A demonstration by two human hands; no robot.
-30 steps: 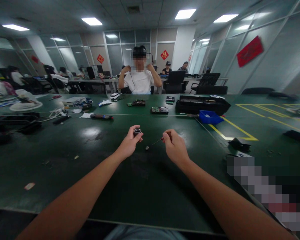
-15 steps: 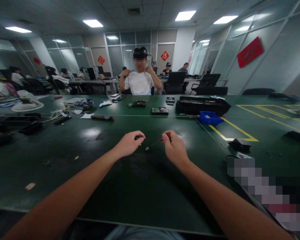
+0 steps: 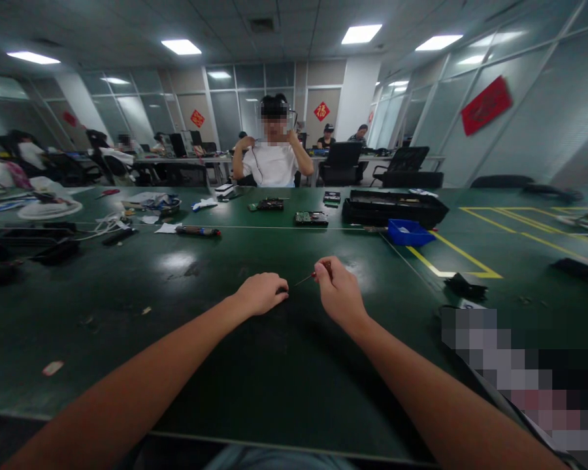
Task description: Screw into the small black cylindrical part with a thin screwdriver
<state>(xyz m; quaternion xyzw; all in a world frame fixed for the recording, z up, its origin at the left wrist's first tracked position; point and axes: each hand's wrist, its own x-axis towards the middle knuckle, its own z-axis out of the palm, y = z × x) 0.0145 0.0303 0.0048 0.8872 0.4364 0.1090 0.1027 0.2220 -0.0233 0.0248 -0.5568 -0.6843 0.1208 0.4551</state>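
Observation:
My right hand (image 3: 340, 287) is closed around the handle of a small screwdriver (image 3: 304, 281). Its thin shaft slants down to the left, toward my left hand (image 3: 263, 294). The left hand rests low over the green tabletop, fingers curled and thumb drawn in beneath them. What lies in or under those fingers is hidden; the small shiny metal part seen there earlier does not show. A narrow gap separates the screwdriver tip from the left fingertips.
Beyond my hands lie a hard drive (image 3: 311, 218), a circuit-board assembly (image 3: 267, 204), a black tray (image 3: 394, 207) and a blue bin (image 3: 410, 232). A thick pen-like tool (image 3: 198, 231) is at left. A person in a white shirt (image 3: 272, 163) sits opposite. Yellow tape marks the right side.
My left hand has moved down and slightly right, over the spot where the small shiny metal part lay, covering it. The right hand with the screwdriver has hardly moved.

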